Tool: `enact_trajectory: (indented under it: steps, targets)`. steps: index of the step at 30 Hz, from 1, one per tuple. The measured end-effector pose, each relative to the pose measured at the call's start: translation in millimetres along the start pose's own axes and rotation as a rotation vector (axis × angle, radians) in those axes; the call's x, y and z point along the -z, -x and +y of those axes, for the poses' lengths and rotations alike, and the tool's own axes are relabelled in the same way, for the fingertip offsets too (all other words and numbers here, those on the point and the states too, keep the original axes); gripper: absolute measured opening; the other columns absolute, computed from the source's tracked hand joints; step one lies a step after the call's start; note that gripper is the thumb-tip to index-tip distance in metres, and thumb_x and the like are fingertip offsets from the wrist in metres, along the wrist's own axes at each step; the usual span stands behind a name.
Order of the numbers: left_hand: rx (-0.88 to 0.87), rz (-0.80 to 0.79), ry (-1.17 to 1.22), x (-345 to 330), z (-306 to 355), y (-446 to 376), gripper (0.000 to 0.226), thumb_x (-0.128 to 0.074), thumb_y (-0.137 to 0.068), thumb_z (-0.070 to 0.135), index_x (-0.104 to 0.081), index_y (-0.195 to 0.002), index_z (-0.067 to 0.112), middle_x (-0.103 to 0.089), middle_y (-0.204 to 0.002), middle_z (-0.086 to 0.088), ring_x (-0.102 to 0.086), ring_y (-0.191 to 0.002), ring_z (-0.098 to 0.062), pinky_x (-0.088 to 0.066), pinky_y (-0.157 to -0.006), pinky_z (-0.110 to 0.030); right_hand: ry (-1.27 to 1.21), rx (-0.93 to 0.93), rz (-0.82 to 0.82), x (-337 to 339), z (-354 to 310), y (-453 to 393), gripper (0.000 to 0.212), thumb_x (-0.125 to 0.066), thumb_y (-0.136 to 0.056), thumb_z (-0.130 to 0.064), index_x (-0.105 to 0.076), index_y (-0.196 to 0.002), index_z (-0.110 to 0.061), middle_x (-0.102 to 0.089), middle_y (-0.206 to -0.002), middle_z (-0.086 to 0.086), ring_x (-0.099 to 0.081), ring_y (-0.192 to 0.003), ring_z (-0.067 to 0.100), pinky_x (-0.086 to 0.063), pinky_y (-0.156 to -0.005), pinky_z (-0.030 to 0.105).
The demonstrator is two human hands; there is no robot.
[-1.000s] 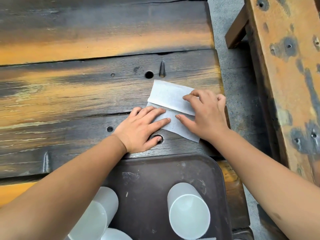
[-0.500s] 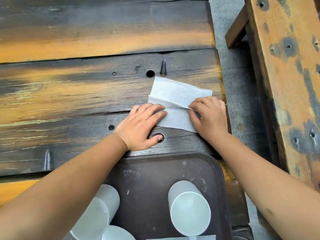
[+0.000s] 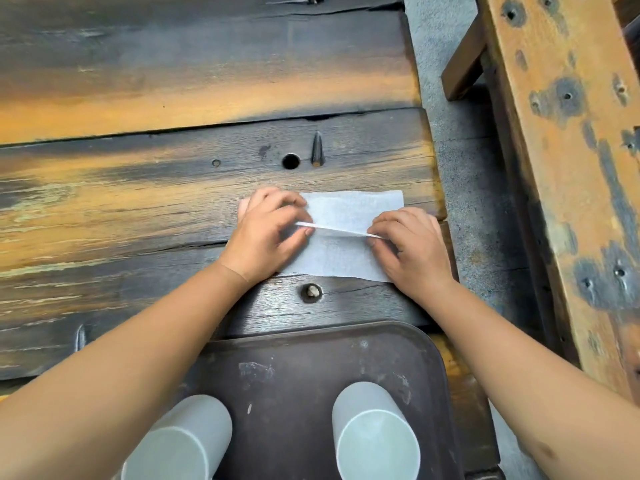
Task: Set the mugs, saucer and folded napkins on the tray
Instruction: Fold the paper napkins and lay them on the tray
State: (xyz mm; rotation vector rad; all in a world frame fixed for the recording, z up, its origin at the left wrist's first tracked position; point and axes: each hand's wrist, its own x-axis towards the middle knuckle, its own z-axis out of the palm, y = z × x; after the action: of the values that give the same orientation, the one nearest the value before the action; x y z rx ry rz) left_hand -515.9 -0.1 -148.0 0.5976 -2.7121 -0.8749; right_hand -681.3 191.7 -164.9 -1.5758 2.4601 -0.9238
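A white paper napkin (image 3: 349,216) lies on the wooden table (image 3: 173,98) near its right edge, partly folded, with a raised edge running across its middle. My left hand (image 3: 266,237) pinches that edge at the left end, and my right hand (image 3: 408,251) pinches it at the right end. Below them sits a dark brown tray (image 3: 294,372). Two white cups stand on the tray, one at the left (image 3: 183,441) partly behind my left forearm, one at the right (image 3: 374,434). No saucer is visible.
The table's right edge runs just beyond the napkin, with grey concrete floor (image 3: 467,161) past it. A worn wooden bench (image 3: 571,168) stands at the right. Holes and a metal bolt (image 3: 311,292) mark the planks near the napkin.
The napkin has turned to lie square to the table. My left hand has gone from lying flat on it to pinching the raised edge. My right hand has shifted right along that edge.
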Motion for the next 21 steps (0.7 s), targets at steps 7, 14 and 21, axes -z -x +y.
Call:
enact_trajectory:
  steps: [7,14,21]
  targets:
    - [0.006,0.039,0.12,30,11,13,0.003,-0.07,-0.083,0.008,-0.072,-0.084,0.006,-0.07,-0.087,-0.003,-0.063,-0.082,-0.024,-0.047,-0.08,-0.038,-0.149,-0.181,-0.087,15,-8,-8,0.008,-0.074,-0.077,-0.019,-0.074,-0.084,-0.018,-0.066,-0.106,-0.007,-0.049,-0.112,0.026,-0.022,-0.092,0.033]
    - [0.241,-0.017,0.345,69,49,47,0.006,-0.065,-0.082,0.022,-0.07,-0.08,0.019,-0.069,-0.075,0.012,-0.06,-0.069,-0.005,-0.046,-0.072,-0.024,-0.549,-0.315,-0.163,67,-40,6,0.025,-0.075,-0.078,-0.002,-0.066,-0.075,-0.026,-0.068,-0.083,-0.016,-0.061,-0.084,0.005,-0.046,-0.083,0.02]
    - [0.344,0.043,0.626,102,122,95,0.022,-0.063,-0.089,0.0,-0.062,-0.075,0.017,-0.058,-0.069,-0.002,-0.042,-0.054,-0.008,-0.034,-0.052,-0.022,-0.917,-0.462,-0.115,127,-95,37,0.025,-0.062,-0.084,0.008,-0.058,-0.073,-0.013,-0.056,-0.063,-0.012,-0.048,-0.06,0.005,-0.037,-0.057,0.018]
